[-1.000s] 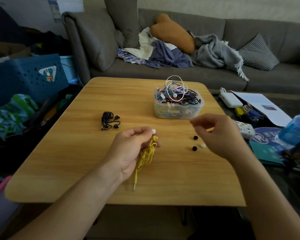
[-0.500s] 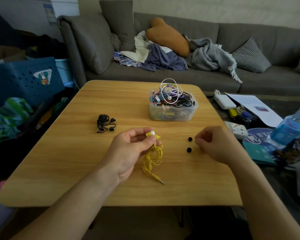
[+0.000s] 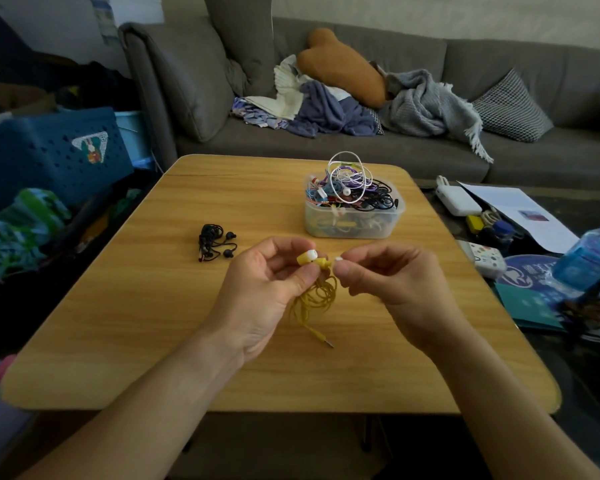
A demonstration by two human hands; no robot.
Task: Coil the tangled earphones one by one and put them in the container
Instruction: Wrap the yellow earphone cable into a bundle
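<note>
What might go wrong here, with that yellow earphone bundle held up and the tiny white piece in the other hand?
1. The small white tip, pinched by the right hand, could slip and roll off the table.
2. The yellow earphones hang loosely from the left hand, with the plug trailing, so the coil may unravel.
3. The container is already heaped, so added earphones may spill out.

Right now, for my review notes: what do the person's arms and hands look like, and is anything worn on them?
Both arms are bare up to the frame's lower edge: no sleeves, gloves, watch or bracelets show. No rings are visible on the left hand or the right hand. The fingernails look short and unpainted. No marks or tattoos can be made out in this dim light.
</note>
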